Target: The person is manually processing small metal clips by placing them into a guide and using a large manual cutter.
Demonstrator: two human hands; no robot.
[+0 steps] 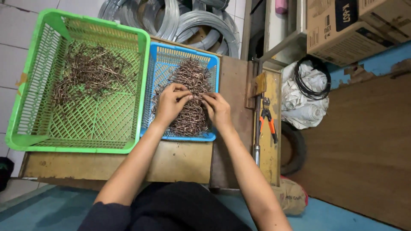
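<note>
Resting on a heap of bent copper-brown wire hooks (190, 96), the left hand (171, 102) and right hand (217, 109) curl their fingers narrowly, pinching hooks between them. The tangled, rust-toned hooks fill the blue basket (212, 64) on the worn workbench (180, 160), just beside a green basket (141, 55) holding scattered similar pieces.

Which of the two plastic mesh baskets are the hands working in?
The smaller blue plastic mesh basket, heaped with bent wire hooks. Both the left hand and right hand are in it; the larger green basket beside it is untouched.
</note>
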